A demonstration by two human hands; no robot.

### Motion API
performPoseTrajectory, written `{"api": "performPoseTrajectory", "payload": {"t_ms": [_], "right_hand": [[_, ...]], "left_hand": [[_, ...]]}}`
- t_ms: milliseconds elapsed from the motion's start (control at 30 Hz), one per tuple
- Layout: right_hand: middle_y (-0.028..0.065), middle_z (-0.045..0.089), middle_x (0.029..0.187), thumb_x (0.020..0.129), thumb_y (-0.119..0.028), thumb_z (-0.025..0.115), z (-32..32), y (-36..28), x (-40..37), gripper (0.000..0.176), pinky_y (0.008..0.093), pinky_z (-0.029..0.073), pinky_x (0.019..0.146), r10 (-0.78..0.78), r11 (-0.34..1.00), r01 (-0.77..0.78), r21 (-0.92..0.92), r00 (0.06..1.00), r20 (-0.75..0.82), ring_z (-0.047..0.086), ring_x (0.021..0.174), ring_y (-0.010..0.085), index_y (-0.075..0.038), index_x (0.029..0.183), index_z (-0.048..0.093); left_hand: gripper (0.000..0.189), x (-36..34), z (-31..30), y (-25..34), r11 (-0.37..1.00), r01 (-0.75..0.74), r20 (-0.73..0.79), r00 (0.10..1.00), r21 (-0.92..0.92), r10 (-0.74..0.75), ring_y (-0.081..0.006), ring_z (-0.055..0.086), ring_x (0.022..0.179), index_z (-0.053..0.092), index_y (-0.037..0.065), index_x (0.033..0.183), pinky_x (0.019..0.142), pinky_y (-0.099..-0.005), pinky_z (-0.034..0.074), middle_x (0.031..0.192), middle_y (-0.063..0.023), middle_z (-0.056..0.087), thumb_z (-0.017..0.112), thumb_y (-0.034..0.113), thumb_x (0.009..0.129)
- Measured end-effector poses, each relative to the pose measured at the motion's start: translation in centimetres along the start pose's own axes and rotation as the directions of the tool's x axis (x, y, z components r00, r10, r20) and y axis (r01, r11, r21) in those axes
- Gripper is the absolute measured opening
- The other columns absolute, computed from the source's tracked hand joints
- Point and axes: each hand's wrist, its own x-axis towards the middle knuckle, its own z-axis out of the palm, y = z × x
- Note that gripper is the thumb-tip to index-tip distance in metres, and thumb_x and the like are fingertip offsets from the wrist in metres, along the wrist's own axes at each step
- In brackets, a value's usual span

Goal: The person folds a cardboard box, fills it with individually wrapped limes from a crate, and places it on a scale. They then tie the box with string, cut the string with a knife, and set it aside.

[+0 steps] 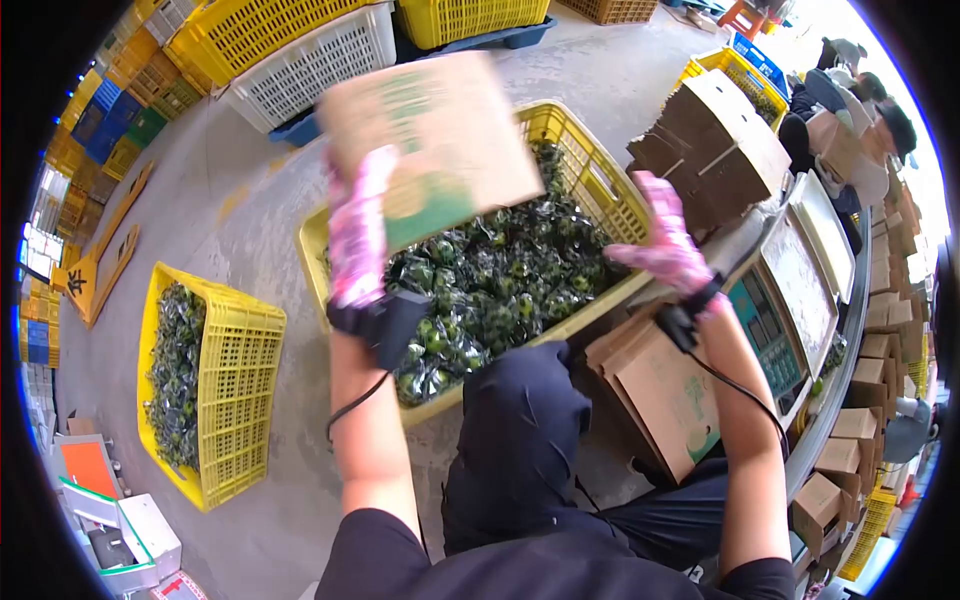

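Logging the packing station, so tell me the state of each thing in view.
left hand: shut on cardboard box, raised and motion-blurred.
right hand: open, holding nothing.
front crate: full of bagged greens.
side crate: holds bagged greens.
folded cartons: stacked at right.

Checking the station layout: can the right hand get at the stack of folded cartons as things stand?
Probably yes: the right hand is open, holds nothing, and is right beside the stack of folded cartons, with nothing between them.

carton [430,140]: motion blur, print unreadable | scale [765,335] display: too small | crate [590,170]: far pt hid by carton
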Motion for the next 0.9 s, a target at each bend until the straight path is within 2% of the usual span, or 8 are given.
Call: {"api": "performPoseTrajectory", "payload": {"t_ms": [167, 200, 333, 467, 667, 800, 867, 900], "right_hand": [[0.0303, 0.011, 0.151, 0.055, -0.059, 0.083, 13.6, 0.5, 12.6, 0.124, 0.0518, 0.022, 0.112, 0.186, 0.966, -0.114, -0.233, 0.930, 0.317, 0.015, 0.138, 0.0492, -0.020, 0.151, 0.015], [0.0307, 0.010, 0.151, 0.055, -0.061, 0.082, 15.1, 0.5, 15.2, 0.125, 0.0527, 0.023, 0.112, 0.260, 0.948, -0.172, -0.269, 0.904, 0.340, 0.016, 0.138, 0.0501, -0.020, 0.151, 0.013], [0.0286, 0.009, 0.153, 0.053, -0.070, 0.077, 19.7, 2.8, 21.6, 0.123, 0.0552, 0.021, 0.112, 0.298, 0.949, -0.242, -0.203, 0.901, 0.317, 0.014, 0.137, 0.0535, -0.025, 0.151, 0.017], [0.0353, 0.019, 0.147, 0.054, -0.071, 0.075, 22.8, 1.6, 19.8, 0.118, 0.0517, 0.006, 0.115, 0.266, 0.931, -0.112, -0.347, 0.860, 0.435, 0.012, 0.140, 0.0478, -0.021, 0.149, 0.025], [0.0304, 0.008, 0.151, 0.054, -0.041, 0.088, 24.9, 0.2, 12.0, 0.111, 0.0528, 0.035, 0.107, 0.242, 0.946, -0.119, -0.301, 0.878, 0.414, 0.023, 0.135, 0.0503, -0.024, 0.146, 0.028], [0.0315, 0.020, 0.147, 0.054, -0.026, 0.088, 25.7, 0.8, 13.8, 0.104, 0.0447, 0.035, 0.108, 0.312, 0.949, -0.280, -0.146, 0.901, 0.300, 0.033, 0.130, 0.0467, -0.017, 0.142, 0.035], [0.0164, 0.046, 0.129, 0.056, -0.010, 0.085, 25.9, 3.6, 14.1, 0.096, 0.0391, 0.041, 0.102, 0.227, 0.916, -0.268, 0.299, 0.960, 0.166, 0.045, 0.122, 0.0315, -0.015, 0.139, 0.038], [0.0121, 0.049, 0.124, 0.058, -0.009, 0.085, 24.7, 3.6, 14.1, 0.093, 0.0367, 0.044, 0.098, 0.226, 0.679, -0.321, 0.660, 0.947, 0.228, 0.048, 0.117, 0.0257, -0.014, 0.138, 0.038]], "left_hand": [[0.057, 3.0, -9.7, -10.3, 0.796, 0.016, -0.217, 0.959, -0.605, -0.184, -0.0275, 0.055, 0.108, 0.047, 0.008, 0.130, 0.090, -0.0461, 0.049, 0.122, -0.0103, 0.054, 0.054, 0.048, 0.089], [0.060, 2.4, -9.8, -13.5, 0.984, -0.175, -0.405, 0.899, 0.021, 0.169, -0.0264, 0.052, 0.114, 0.044, 0.011, 0.133, 0.092, -0.0471, 0.048, 0.126, -0.0088, 0.053, 0.051, 0.052, 0.089], [0.074, 2.1, -11.4, -18.1, 0.510, 0.003, -0.135, 0.963, -0.860, -0.234, -0.0277, 0.043, 0.127, 0.037, 0.012, 0.141, 0.100, -0.0526, 0.040, 0.142, -0.0097, 0.042, 0.066, 0.045, 0.081], [0.070, 1.0, -14.1, -21.7, 0.433, 0.104, -0.059, 0.937, -0.896, -0.345, -0.0275, 0.044, 0.126, 0.039, 0.011, 0.139, 0.101, -0.0511, 0.040, 0.140, -0.0095, 0.044, 0.062, 0.046, 0.083], [0.063, 1.1, -12.9, -22.6, 0.288, 0.219, 0.072, 0.893, -0.932, -0.445, -0.0270, 0.045, 0.124, 0.042, 0.011, 0.137, 0.101, -0.0482, 0.039, 0.136, -0.0090, 0.048, 0.053, 0.049, 0.088], [0.059, 1.7, -12.0, -22.3, 0.192, 0.263, 0.121, 0.831, -0.945, -0.543, -0.0267, 0.046, 0.123, 0.044, 0.010, 0.135, 0.102, -0.0462, 0.039, 0.133, -0.0087, 0.050, 0.047, 0.050, 0.091], [0.054, 1.9, -12.4, -22.1, -0.250, 0.264, 0.338, 0.884, -0.931, -0.323, -0.0263, 0.049, 0.122, 0.048, 0.011, 0.133, 0.103, -0.0473, 0.039, 0.134, -0.0089, 0.052, 0.052, 0.045, 0.092], [0.052, 2.1, -12.2, -21.5, -0.386, 0.287, 0.392, 0.891, -0.877, -0.230, -0.0261, 0.050, 0.122, 0.049, 0.011, 0.133, 0.103, -0.0476, 0.039, 0.134, -0.0089, 0.052, 0.054, 0.043, 0.092]]}}
